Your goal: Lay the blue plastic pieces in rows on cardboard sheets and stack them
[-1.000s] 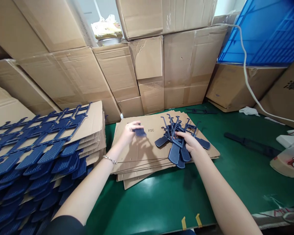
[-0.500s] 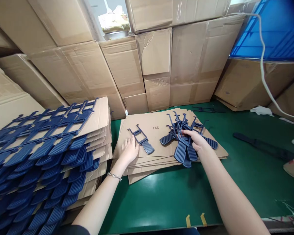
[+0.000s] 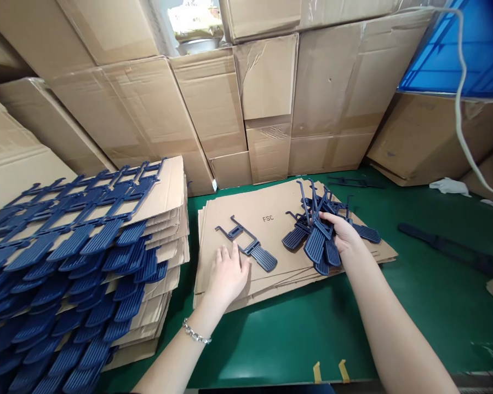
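Observation:
A dark blue plastic part [image 3: 246, 244], with a ribbed paddle end and two hooked arms, lies flat on a stack of cardboard sheets [image 3: 267, 202] printed "FSC". My left hand [image 3: 227, 273] rests beside it, fingers spread, fingertips at the part's lower-left edge. At the right of the sheets, my right hand [image 3: 340, 234] is closed on a cluster of the same dark blue plastic parts [image 3: 317, 241], thumb on top. Its other fingers are mostly hidden. Some parts of the cluster splay outward, paddles toward me and hooks pointing away.
To the left stands a tall pile of cardboard layers [image 3: 170, 219] with rows of blue parts [image 3: 82, 241] between them. Cardboard boxes [image 3: 328, 104] wall the back of the green table [image 3: 279, 345]. Further blue parts [image 3: 447, 246] and white scrap [image 3: 449, 186] lie right; a white cable [image 3: 458, 109] hangs there.
The single part has turned slightly and lies nearer me on the sheets; my left hand has shifted right and toward me. My right hand keeps its hold on the cluster. The view has shifted somewhat.

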`<state>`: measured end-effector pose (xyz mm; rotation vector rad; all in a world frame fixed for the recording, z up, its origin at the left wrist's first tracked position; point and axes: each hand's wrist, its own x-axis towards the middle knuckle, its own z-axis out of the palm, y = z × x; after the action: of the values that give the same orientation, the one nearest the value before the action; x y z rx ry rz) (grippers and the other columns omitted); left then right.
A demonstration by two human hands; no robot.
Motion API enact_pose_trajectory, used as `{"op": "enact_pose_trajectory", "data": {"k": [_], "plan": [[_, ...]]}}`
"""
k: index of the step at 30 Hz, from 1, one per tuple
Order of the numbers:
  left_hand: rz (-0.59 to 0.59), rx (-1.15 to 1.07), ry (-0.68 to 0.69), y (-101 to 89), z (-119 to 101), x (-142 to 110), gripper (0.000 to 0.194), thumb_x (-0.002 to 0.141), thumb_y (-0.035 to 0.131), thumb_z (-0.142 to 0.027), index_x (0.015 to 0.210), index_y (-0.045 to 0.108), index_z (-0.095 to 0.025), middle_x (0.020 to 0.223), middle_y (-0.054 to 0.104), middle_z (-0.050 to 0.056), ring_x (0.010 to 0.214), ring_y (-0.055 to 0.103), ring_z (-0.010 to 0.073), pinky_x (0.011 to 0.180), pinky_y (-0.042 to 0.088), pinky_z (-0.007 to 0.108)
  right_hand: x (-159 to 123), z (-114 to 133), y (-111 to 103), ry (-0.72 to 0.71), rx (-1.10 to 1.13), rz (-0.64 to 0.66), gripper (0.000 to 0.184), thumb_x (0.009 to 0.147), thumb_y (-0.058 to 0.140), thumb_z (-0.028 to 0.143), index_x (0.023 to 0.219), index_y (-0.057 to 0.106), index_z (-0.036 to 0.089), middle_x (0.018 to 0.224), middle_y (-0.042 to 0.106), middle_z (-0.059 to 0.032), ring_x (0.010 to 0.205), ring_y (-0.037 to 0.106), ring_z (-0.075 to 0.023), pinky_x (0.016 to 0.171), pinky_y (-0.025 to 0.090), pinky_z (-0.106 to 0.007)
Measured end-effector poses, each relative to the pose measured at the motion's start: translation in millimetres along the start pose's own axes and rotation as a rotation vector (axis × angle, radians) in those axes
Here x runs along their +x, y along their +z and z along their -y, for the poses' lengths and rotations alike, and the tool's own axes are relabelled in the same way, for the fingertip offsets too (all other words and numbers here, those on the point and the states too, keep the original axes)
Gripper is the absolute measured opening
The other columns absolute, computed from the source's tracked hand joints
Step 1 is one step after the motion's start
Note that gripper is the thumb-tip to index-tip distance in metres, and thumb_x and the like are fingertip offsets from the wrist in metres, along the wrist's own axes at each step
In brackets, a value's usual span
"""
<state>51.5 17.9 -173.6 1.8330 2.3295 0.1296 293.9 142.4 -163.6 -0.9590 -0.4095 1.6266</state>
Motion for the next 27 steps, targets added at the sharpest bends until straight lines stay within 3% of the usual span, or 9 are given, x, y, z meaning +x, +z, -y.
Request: {"op": "enact_pose_trajectory", "data": {"k": [3, 6, 10, 14, 19, 24, 27], "plan": [[-0.046, -0.025, 0.089, -4.3, -12.6, -7.2, 0.069, 0.084, 0.016, -0.057, 0.139, 0.016, -0.015, 0.144, 0.012, 0.02, 0.13, 0.011, 0.0374, 0.1, 0.022, 0.053, -2.0, 0.6, 2.6, 0.135, 0.05, -0.107, 0.014, 0.075, 0.048, 0.004, 0.07, 0.058, 0.012, 0.056, 0.061, -0.0016, 0.049, 0.059, -0.0119, 0.061, 0.056, -0.026], [-0.089, 0.007, 0.288, -2.9, -28.0, -7.4, 0.064, 0.083, 0.019, -0.059, 0.137, 0.025, -0.025, 0.146, 0.013, 0.009, 0.132, 0.006, 0.033, 0.102, 0.015, 0.054, -3.5, 0.9, 4.6, 0.141, 0.041, -0.107, 0.015, 0.076, 0.047, 0.003, 0.069, 0.058, 0.012, 0.055, 0.06, -0.0012, 0.049, 0.058, -0.0118, 0.061, 0.056, -0.026], [0.026, 0.074, 0.314, -3.0, -35.2, 0.9, 0.073, 0.08, 0.03, -0.06, 0.136, 0.027, -0.013, 0.143, 0.022, 0.013, 0.131, 0.016, 0.0324, 0.104, 0.013, 0.052, -1.6, -0.7, 4.3, 0.135, 0.026, -0.105, 0.018, 0.076, 0.045, 0.003, 0.069, 0.058, 0.012, 0.056, 0.061, -0.0011, 0.049, 0.058, -0.0109, 0.059, 0.056, -0.025], [0.053, 0.136, 0.271, -13.9, -16.3, 13.0, 0.069, 0.081, 0.035, -0.055, 0.135, 0.029, -0.012, 0.142, 0.025, 0.013, 0.131, 0.014, 0.0323, 0.103, 0.017, 0.052, -0.4, -3.0, 3.4, 0.117, 0.007, -0.099, 0.015, 0.074, 0.049, 0.003, 0.068, 0.059, 0.012, 0.057, 0.061, -0.001, 0.05, 0.058, -0.0111, 0.058, 0.055, -0.024], [0.032, 0.167, 0.216, -23.8, 17.4, 28.0, 0.052, 0.082, 0.041, -0.033, 0.129, 0.038, -0.011, 0.135, 0.037, 0.016, 0.12, 0.035, 0.0327, 0.097, 0.028, 0.049, -2.1, -3.5, 4.5, 0.101, -0.012, -0.097, 0.015, 0.072, 0.05, 0.002, 0.068, 0.059, 0.013, 0.056, 0.061, -0.0008, 0.05, 0.058, -0.0106, 0.055, 0.054, -0.021], [0.024, 0.118, 0.17, -19.1, 36.1, 49.2, 0.049, 0.083, 0.033, -0.018, 0.132, 0.034, -0.013, 0.141, 0.028, 0.013, 0.125, 0.03, 0.0313, 0.099, 0.024, 0.052, -6.4, -2.9, 7.8, 0.125, -0.028, -0.078, 0.014, 0.072, 0.051, 0.003, 0.066, 0.059, 0.013, 0.055, 0.061, -0.0007, 0.048, 0.058, -0.0112, 0.055, 0.054, -0.023], [0.027, 0.048, 0.145, -15.4, 42.4, 67.1, 0.051, 0.083, 0.031, -0.017, 0.134, 0.03, -0.011, 0.143, 0.023, 0.013, 0.126, 0.03, 0.0302, 0.099, 0.027, 0.049, -8.6, -3.0, 9.2, 0.143, -0.04, -0.055, 0.013, 0.071, 0.052, 0.003, 0.064, 0.058, 0.013, 0.055, 0.061, -0.0012, 0.047, 0.057, -0.0121, 0.057, 0.055, -0.026]]}}
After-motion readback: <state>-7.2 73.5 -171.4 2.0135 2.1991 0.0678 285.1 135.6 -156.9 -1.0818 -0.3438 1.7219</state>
